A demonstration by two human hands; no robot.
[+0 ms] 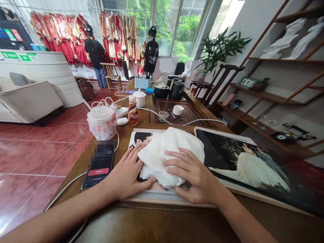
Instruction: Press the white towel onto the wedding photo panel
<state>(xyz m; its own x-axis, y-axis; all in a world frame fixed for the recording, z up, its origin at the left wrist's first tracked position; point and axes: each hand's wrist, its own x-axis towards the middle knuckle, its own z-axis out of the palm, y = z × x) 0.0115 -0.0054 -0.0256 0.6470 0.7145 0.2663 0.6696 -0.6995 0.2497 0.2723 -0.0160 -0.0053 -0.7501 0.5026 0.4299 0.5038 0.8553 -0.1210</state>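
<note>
A bunched white cloth (pixel 174 152) lies on a framed photograph (pixel 144 136) that rests flat on the wooden table. The cloth hides most of the picture; part of a dark-haired head shows at its top left. My right hand (pixel 193 173) curls over the cloth's near right side, fingers pressed into it and thumb by the frame's lower edge. Against the cloth's left side, my left hand (pixel 130 172) lies with its fingers spread over the photograph, thumb along the lower edge. A second framed photograph (pixel 245 162), with a long white dress, lies close to the right.
Left of the frame lie a phone (pixel 97 165) with a cable and a wrapped white tub (pixel 102 119). Beyond stand a brown bottle (pixel 133 111), a lidded white jar (pixel 139 98) and a small white cup (pixel 178 109). Two people stand by clothing racks at the back.
</note>
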